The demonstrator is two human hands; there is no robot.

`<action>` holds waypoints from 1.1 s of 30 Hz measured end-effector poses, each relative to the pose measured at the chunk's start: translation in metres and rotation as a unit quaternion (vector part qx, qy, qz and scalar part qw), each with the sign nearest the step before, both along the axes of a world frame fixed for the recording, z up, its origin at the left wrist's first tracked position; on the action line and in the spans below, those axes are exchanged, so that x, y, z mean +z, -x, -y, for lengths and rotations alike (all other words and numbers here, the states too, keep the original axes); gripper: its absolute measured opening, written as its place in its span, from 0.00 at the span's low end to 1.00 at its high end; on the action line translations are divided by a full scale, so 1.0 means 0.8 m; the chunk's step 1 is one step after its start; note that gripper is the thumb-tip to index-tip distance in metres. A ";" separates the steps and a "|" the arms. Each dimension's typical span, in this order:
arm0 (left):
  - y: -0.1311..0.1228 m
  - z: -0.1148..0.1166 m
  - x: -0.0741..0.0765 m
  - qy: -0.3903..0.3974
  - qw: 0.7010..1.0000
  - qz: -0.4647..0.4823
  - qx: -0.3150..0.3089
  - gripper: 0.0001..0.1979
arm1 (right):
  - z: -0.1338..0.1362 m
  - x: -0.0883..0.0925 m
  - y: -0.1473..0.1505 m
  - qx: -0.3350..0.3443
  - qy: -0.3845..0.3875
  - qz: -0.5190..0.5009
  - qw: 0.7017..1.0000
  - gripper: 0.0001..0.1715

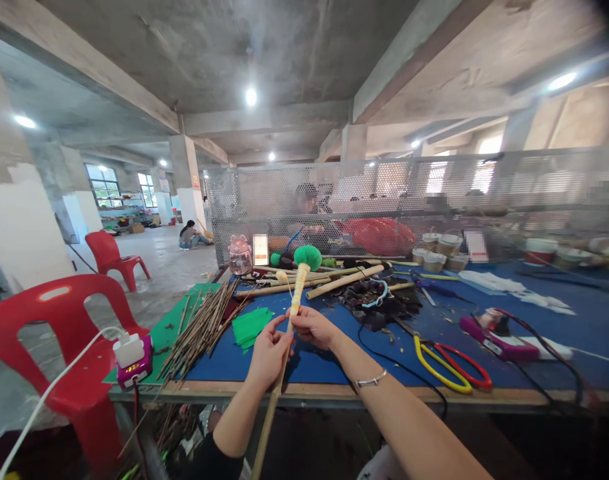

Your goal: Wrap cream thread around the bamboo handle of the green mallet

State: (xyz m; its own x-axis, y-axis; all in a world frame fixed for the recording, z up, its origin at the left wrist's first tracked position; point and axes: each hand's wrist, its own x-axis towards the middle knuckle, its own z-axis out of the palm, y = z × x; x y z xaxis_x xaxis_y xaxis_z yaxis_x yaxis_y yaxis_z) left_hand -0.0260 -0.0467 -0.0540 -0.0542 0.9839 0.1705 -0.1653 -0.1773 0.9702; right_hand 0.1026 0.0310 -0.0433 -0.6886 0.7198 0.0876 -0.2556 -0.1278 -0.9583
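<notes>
Both my hands hold one long bamboo stick (268, 419) that slants up over the table's front edge. Its upper part is wrapped in pale material and ends in a green fluffy pompom (308, 257). My left hand (268, 351) is closed round the stick below the wrapping. My right hand (312, 326) pinches the stick just above it, a metal bracelet on that wrist. A pile of thin brown sticks (204, 328) and green felt pieces (251, 325) lie to the left of my hands.
On the blue table (574, 320) lie yellow and red scissors (447, 363), a pink glue gun (499, 340), bamboo poles (344, 281) and paper cups (434, 257). Red chairs (64, 347) stand left. A person sits behind the mesh screen (374, 193).
</notes>
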 end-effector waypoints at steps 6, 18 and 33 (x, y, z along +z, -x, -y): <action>-0.004 -0.005 -0.008 -0.044 0.992 -0.047 0.106 0.22 | -0.002 -0.001 0.002 -0.032 -0.026 0.023 0.999 0.20; -0.002 -0.006 -0.003 -0.011 0.998 -0.047 0.051 0.18 | -0.002 0.002 0.002 -0.055 -0.030 0.023 0.998 0.20; 0.000 -0.004 0.002 -0.004 0.997 -0.054 0.049 0.19 | -0.003 0.002 0.000 -0.056 -0.019 0.021 0.998 0.20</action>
